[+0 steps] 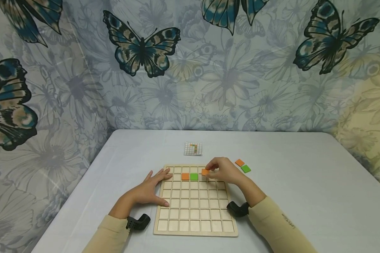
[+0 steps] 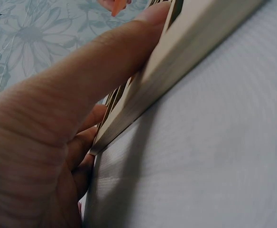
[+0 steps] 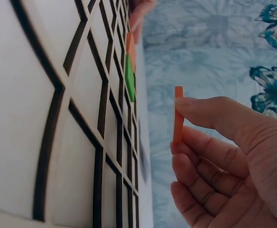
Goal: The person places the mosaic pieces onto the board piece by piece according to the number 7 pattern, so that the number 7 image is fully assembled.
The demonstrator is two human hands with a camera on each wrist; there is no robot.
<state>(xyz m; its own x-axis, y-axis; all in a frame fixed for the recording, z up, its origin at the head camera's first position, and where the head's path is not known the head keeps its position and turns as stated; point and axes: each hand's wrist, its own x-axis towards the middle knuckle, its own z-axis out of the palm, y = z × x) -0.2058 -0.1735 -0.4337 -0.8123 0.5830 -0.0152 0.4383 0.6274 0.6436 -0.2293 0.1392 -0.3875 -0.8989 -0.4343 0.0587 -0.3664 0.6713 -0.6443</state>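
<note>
A wooden grid board (image 1: pixel 194 232) lies flat on the table. An orange square tile (image 1: pixel 185 176) and a green square tile (image 1: pixel 194 176) sit side by side in its second row from the far edge. My right hand (image 1: pixel 223 170) pinches another orange tile (image 3: pixel 178 114) between thumb and fingers; in the right wrist view it is held apart from the board surface. My left hand (image 1: pixel 147 189) lies along the board's left edge with fingers spread, its thumb (image 2: pixel 129 45) and fingertips resting on the frame.
Beyond the board lies a small card (image 1: pixel 193 149) printed with a grid and a coloured pattern. Right of the board are a loose orange tile (image 1: pixel 239 162) and a loose green tile (image 1: pixel 246 168). Black wrist devices (image 1: pixel 138 222) are on both wrists. A butterfly-print cloth (image 1: pixel 190 88) hangs behind the table.
</note>
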